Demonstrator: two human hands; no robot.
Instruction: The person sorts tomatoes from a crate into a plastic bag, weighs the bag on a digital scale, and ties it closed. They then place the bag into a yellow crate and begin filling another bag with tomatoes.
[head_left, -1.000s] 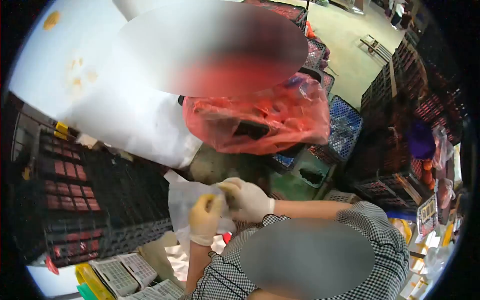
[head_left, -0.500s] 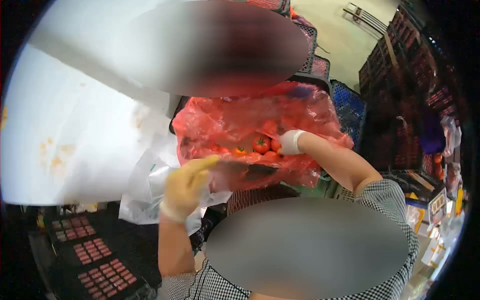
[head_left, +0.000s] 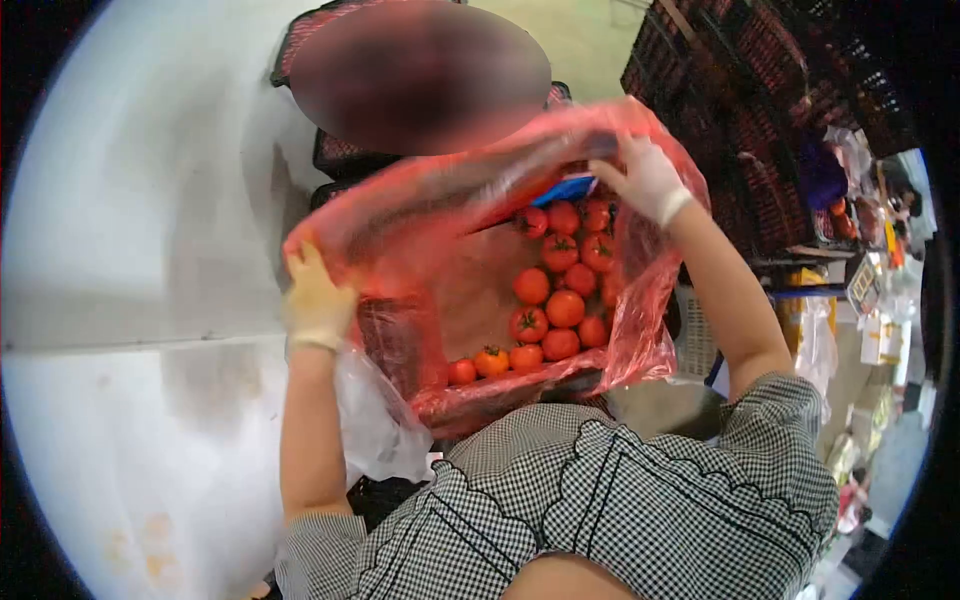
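A red plastic bag (head_left: 385,240) lines a crate, its upper edge raised and its mouth spread wide. Several ripe tomatoes (head_left: 565,308) lie inside along the right side and the near edge, some with green stems. My left hand (head_left: 318,300), in a yellowish glove, grips the bag's rim at the left. At the far right corner, my right hand (head_left: 648,180), in a white glove, clasps the rim, its thumb over the inside. A small blue piece (head_left: 566,190) shows at the far end beside the tomatoes. The bag hides most of the crate.
A white surface (head_left: 130,400) lies along my left. Clear plastic film (head_left: 375,415) hangs below my left hand. Dark crates (head_left: 740,90) are stacked at the far right, and another dark crate (head_left: 345,155) stands beyond the bag. A blurred oval covers part of the far area.
My left hand has moved up and left onto the bag's rim. My right hand has left the tomatoes for the far corner. The bag now stands raised and opened, exposing more tomatoes; the view has shifted.
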